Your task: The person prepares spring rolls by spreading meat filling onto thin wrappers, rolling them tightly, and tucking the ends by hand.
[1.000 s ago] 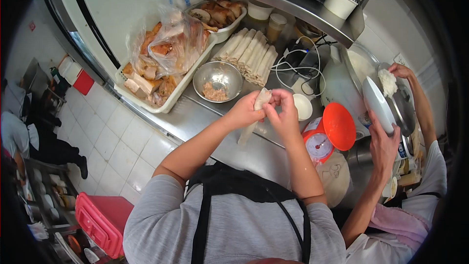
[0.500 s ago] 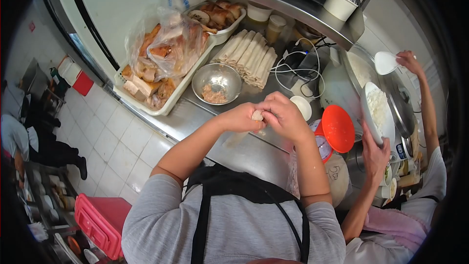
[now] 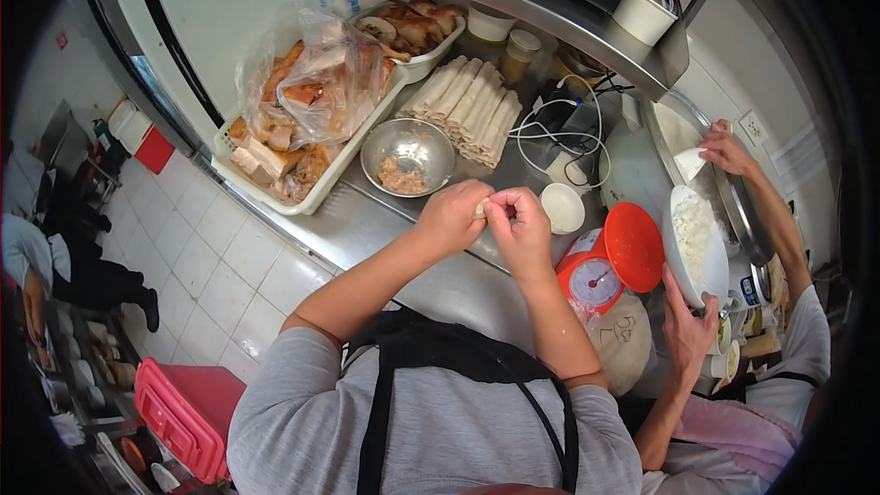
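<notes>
My left hand [image 3: 455,216] is wrapped round a pale spring roll [image 3: 480,209], of which only a small end shows. Against that end, my right hand [image 3: 519,225] pinches with thumb and fingers; both hands meet over the steel counter. Just beyond them sits a metal bowl [image 3: 374,158] with a little pinkish minced filling [image 3: 401,177] at the bottom. Farther back lies a stack of pale uncooked spring rolls [image 3: 469,108], piled in rows. A small white cup [image 3: 562,209] stands beside my right hand.
At the left are a white tray [image 3: 316,197] of bagged meat and a second tray [image 3: 429,62] of roast meat. An orange kitchen scale [image 3: 594,280] stands right. A co-worker's hands hold a bowl of rice [image 3: 697,243] and a white scoop [image 3: 689,163] by a large pot. Cables [image 3: 559,133] lie behind.
My hands have stayed together and shifted slightly, the right forearm moving left and uncovering the scale and cup. The co-worker's scoop has moved down into the pot, and the rice bowl has lowered.
</notes>
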`<state>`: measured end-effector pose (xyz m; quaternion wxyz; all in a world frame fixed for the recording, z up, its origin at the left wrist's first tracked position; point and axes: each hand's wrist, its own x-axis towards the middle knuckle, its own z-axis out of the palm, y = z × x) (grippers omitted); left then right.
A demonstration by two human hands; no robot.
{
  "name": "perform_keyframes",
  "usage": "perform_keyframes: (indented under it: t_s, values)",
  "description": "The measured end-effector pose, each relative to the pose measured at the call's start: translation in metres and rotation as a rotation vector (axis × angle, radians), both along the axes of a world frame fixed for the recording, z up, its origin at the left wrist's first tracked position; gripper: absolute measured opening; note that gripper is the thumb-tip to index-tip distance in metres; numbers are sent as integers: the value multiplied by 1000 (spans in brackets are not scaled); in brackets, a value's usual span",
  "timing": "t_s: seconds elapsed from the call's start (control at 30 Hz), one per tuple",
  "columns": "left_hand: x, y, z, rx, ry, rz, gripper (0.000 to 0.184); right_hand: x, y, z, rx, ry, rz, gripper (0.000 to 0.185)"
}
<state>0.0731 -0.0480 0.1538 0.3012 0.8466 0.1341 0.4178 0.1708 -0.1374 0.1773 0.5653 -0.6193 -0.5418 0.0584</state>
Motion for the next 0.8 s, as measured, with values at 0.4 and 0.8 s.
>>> perform_keyframes:
  t_s: [0.4, 0.8]
  values:
    - [2, -5, -9, -360, 9, -260, 12, 12, -10, -4, 104, -497, 63, 30]
    - [4, -8, -6, -542, 2, -366, 19, 26, -7, -3, 132, -607, 142, 46]
